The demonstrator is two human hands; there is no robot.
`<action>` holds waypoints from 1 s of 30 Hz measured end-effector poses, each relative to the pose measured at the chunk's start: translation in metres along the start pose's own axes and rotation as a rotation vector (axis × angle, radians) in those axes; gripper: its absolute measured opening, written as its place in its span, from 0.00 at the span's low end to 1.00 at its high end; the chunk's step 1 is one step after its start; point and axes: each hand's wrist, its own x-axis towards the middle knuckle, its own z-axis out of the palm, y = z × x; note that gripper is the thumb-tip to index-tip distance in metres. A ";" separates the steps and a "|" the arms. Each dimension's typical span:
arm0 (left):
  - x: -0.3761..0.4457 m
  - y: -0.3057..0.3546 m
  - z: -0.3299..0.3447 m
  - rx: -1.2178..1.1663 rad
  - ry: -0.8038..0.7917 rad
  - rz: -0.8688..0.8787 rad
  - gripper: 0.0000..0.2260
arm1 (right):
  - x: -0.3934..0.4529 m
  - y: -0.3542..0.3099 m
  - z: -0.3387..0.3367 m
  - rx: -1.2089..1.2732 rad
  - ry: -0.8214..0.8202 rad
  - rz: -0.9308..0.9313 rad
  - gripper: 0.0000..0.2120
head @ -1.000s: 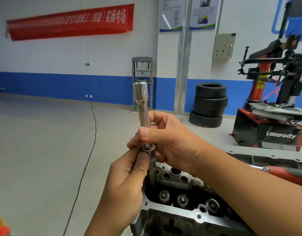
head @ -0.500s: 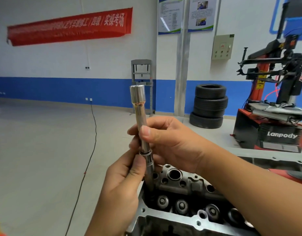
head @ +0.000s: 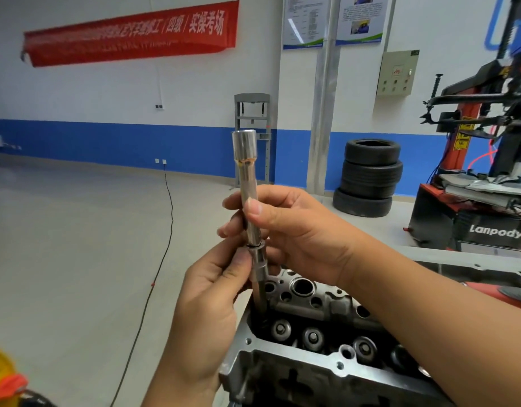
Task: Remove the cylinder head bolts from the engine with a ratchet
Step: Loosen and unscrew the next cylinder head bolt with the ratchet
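Observation:
A shiny extension bar (head: 247, 183) stands upright over the near left corner of the grey cylinder head (head: 306, 374). A socket (head: 258, 264) sits on its lower end, and a dark bolt shank (head: 260, 301) runs from the socket down into the head. My right hand (head: 288, 230) grips the bar's middle, thumb in front. My left hand (head: 206, 304) pinches the joint between bar and socket from below. A red-handled tool (head: 499, 295) lies behind my right forearm, mostly hidden.
Valve springs and open bores (head: 303, 286) show along the head's top. Stacked tyres (head: 369, 177) and a tyre changer (head: 488, 201) stand at the back right. A black cable (head: 165, 230) crosses the floor at left. A yellow and orange object (head: 1, 377) sits at the bottom left.
The bar, socket and both hands have shifted slightly down and left in view. More of the cylinder head shows below them. Both grips are unchanged.

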 end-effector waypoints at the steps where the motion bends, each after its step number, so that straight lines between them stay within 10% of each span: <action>1: 0.000 0.000 0.000 -0.007 0.017 0.006 0.16 | 0.000 0.000 0.000 0.017 -0.007 0.002 0.07; 24: -0.001 -0.003 0.002 0.214 0.197 0.213 0.11 | 0.001 -0.004 0.000 0.083 -0.043 -0.104 0.07; 30: -0.005 0.000 0.001 0.074 0.031 0.040 0.12 | -0.001 -0.006 0.004 0.046 -0.007 -0.082 0.07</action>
